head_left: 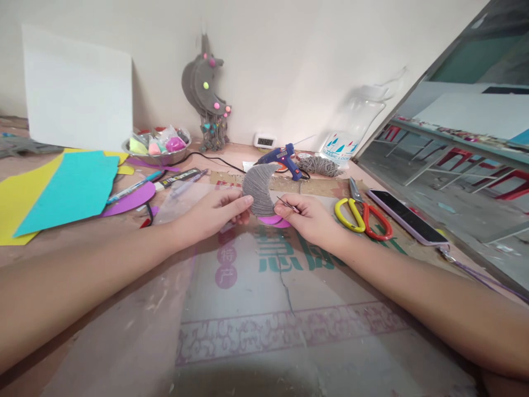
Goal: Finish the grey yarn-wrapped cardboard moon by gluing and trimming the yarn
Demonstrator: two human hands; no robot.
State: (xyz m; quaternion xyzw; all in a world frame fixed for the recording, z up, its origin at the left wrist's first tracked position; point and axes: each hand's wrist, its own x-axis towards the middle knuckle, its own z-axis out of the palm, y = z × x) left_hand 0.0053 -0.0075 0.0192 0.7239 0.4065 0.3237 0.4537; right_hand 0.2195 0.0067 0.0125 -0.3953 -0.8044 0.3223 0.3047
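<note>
A crescent moon shape (257,190) wound with grey yarn is held up over the work surface. My left hand (231,207) pinches its left edge between thumb and fingers. Close to the crescent's lower right tip, my right hand (303,215) is closed on a thin, dark, pointed tool (288,204), perhaps tweezers; its exact kind is unclear. Purple foam pieces (275,221) show beneath the crescent, between the hands. Below them, a loose grey strand (286,289) lies on the clear sheet over printed cardboard (289,342).
Scissors (363,215) and a phone (407,216) lie at right. Behind are a blue glue gun (285,160), grey yarn (318,165), a small clock (264,141) and a bowl (159,158) of bagged clay. Coloured sheets (68,190) lie left; a decorated crescent ornament (206,82) hangs on the wall.
</note>
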